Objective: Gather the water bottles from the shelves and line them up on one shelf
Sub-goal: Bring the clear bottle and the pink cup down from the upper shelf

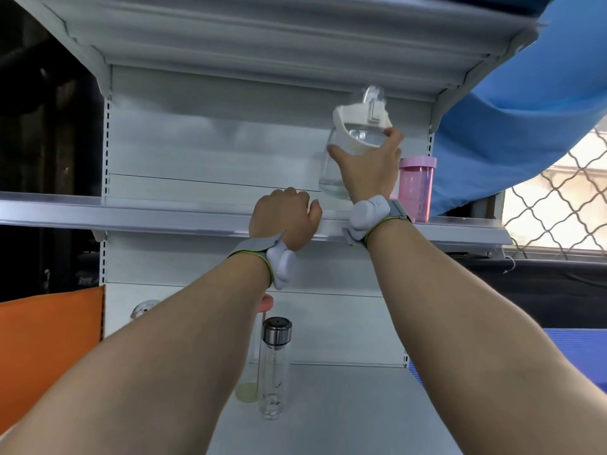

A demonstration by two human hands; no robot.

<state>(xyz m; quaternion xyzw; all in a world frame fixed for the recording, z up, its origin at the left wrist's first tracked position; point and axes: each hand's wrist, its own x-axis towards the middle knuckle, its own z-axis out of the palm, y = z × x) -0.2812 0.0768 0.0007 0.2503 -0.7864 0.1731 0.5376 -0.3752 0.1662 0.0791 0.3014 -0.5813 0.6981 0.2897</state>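
My right hand (pixel 372 165) grips a large clear bottle with a white lid (pixel 353 126), tilted and held just above the middle shelf (pixel 131 211). A pink bottle (pixel 416 188) stands on that shelf to its right, close to my wrist. My left hand (pixel 284 218) rests over the front edge of the middle shelf with its fingers curled on the lip. On the lower shelf (pixel 345 408) stand a clear bottle with a metal cap (pixel 275 362) and, behind it, a clear bottle with a pink lid (pixel 253 366). A rounded clear lid (pixel 143 309) peeks out beside my left forearm.
An upper shelf (pixel 262 44) hangs overhead. Blue fabric (pixel 509 126) drapes at the right, with wire mesh (pixel 558 205) behind it. An orange panel (pixel 49 349) stands at the left and a blue mat (pixel 584 359) lies at the lower right.
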